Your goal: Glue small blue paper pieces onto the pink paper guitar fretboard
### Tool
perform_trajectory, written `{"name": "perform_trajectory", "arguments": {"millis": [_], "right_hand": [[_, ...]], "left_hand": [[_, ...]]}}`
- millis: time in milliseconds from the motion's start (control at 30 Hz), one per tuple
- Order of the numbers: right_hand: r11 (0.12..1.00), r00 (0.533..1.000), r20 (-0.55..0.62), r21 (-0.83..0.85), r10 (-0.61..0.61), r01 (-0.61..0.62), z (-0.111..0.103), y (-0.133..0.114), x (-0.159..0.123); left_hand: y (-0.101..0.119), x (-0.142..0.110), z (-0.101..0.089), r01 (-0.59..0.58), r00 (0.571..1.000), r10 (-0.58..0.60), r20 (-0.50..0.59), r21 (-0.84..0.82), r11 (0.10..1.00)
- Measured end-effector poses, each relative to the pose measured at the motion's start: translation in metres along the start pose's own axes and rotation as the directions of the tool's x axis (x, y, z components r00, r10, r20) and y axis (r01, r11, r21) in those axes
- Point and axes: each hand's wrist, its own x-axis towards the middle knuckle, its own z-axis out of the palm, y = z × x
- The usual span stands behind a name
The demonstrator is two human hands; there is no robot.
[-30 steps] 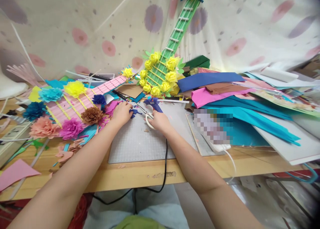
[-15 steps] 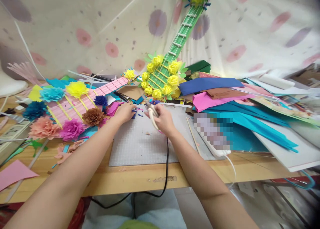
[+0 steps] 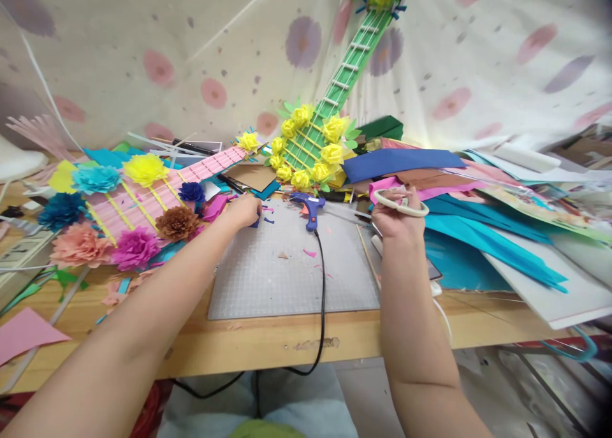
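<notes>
Holding scissors (image 3: 417, 212), right of glue gun (image 3: 312, 212): right hand (image 3: 396, 224), fingers closed, release likely needing slack; left hand (image 3: 246, 211), beside blue paper (image 3: 257, 222), grip unclear.

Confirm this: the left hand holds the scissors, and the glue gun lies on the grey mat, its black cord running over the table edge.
Not quite: the head view shows the scissors in the right hand instead. The glue gun lies on the grey mat, its black cord running over the table edge.
</notes>
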Motion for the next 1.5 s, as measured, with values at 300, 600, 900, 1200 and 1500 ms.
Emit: {"name": "perform_trajectory", "arguments": {"millis": [300, 600, 900, 1200, 1500], "right_hand": [[0.738, 0.945, 0.328, -0.638, 0.002, 0.220, 0.008, 0.056, -0.021], [0.154, 0.915, 0.214, -0.973, 0.342, 0.171, -0.037, 0.153, -0.042], [0.221, 0.913, 0.091, -0.975, 0.397, 0.001, -0.040, 0.159, -0.038], [0.121, 0.856, 0.141, -0.988, 0.497, 0.093, -0.041, 0.143, -0.034], [0.142, 0.828, 0.204, -0.978, 0.522, 0.152, -0.045, 0.139, -0.031]], "left_hand": [[0.004, -0.017, -0.001, 0.018, 0.926, -0.287, -0.247, -0.729, 0.684], [0.047, -0.066, 0.022, 0.041, 0.892, -0.436, 0.121, -0.981, -0.189], [0.048, -0.073, 0.030, 0.053, 0.886, -0.440, 0.147, -0.974, -0.219], [0.038, -0.077, 0.027, 0.199, 0.967, -0.151, 0.204, -0.979, -0.046], [0.045, -0.078, 0.034, 0.192, 0.973, -0.125, 0.196, -0.980, -0.048]]}}
